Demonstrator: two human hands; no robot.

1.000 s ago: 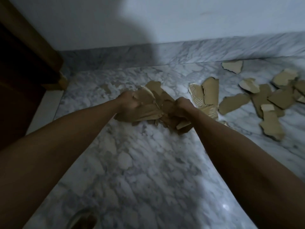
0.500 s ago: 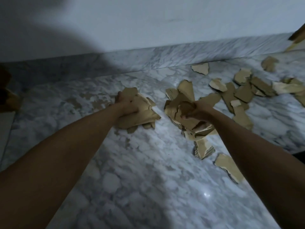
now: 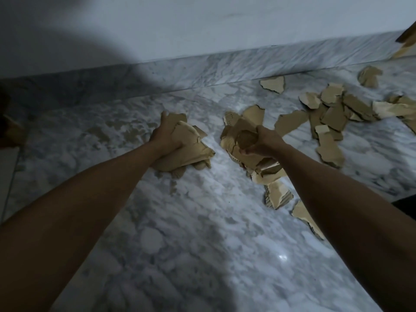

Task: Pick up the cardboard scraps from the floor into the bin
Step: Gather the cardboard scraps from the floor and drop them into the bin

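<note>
My left hand (image 3: 165, 137) grips a bunch of brown cardboard scraps (image 3: 191, 147) just above the marble floor (image 3: 191, 233). To its right, my right hand (image 3: 262, 141) is closed around a second bunch of scraps (image 3: 238, 140), with torn pieces hanging below the fist. Several loose scraps (image 3: 333, 113) lie scattered on the floor to the right. Two more pieces (image 3: 279, 194) rest beside my right forearm. No bin is in view.
A marble skirting (image 3: 225, 66) runs along the white wall at the back. Brown wood shows at the far left edge (image 3: 11, 131). A cardboard corner (image 3: 407, 41) pokes in at the top right. Something dark (image 3: 405, 206) sits at the right edge.
The two hands were together on one pile a second ago; they have drawn apart, each holding its own bunch. The view has swung right, revealing more scattered scraps.
</note>
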